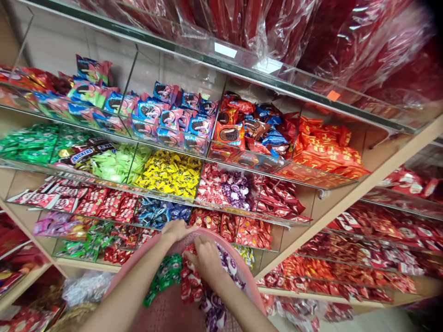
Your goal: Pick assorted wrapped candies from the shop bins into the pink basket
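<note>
My left hand (177, 230) grips the far rim of a pink plastic basket (166, 309) held low in front of the shelves. My right hand (206, 258) is inside the basket, fingers curled down on the red-and-white wrapped candies (189, 282). Purple-and-white candies (214, 310) and a strip of green packets (163, 276) also lie in the basket.
Tiered clear-fronted shelves (221, 152) hold bins of sweets: yellow candies (171, 174), lime-green packets (116, 165), Snickers bars (81, 156), cookie packs (173, 117), red packets (325, 150). Red cellophane-wrapped goods (311, 32) hang above. More red sweets fill the shelves (374, 244) at the right.
</note>
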